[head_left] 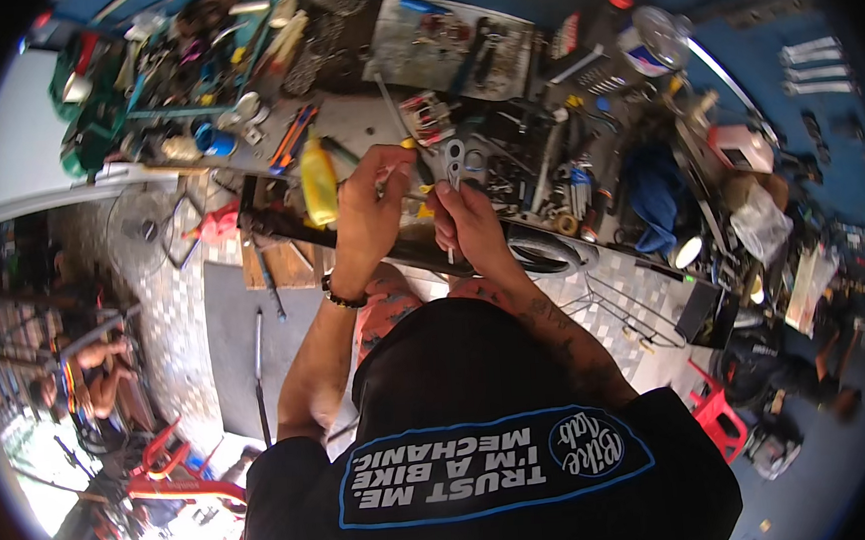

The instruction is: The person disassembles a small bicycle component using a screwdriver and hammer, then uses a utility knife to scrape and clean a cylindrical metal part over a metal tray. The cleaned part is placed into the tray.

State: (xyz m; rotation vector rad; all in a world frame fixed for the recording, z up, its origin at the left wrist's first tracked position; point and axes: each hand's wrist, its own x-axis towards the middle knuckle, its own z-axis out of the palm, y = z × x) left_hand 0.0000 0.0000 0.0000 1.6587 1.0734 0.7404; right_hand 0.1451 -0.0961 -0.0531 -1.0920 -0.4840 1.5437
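My left hand (pixel 375 206) is raised over the workbench's near edge, its thumb and fingers drawn together in a pinch. What lies between them is too small to make out. Close beside it, my right hand (pixel 470 225) is closed around a slim silver metal part (pixel 454 156) with two round openings at its upper end. A short thin end of metal shows below the right fist. Just left of my left hand stands a yellow bottle (pixel 318 183). A dark handle with yellow parts (pixel 424 172) lies behind the gap between my hands.
Tools and parts crowd the workbench, with a metal tray (pixel 452 43) at the back and a blue cloth (pixel 651 199) to the right. A black tyre (pixel 544 252) is by the bench's near edge. A fan (pixel 145 228) stands left; other people sit farther off on both sides.
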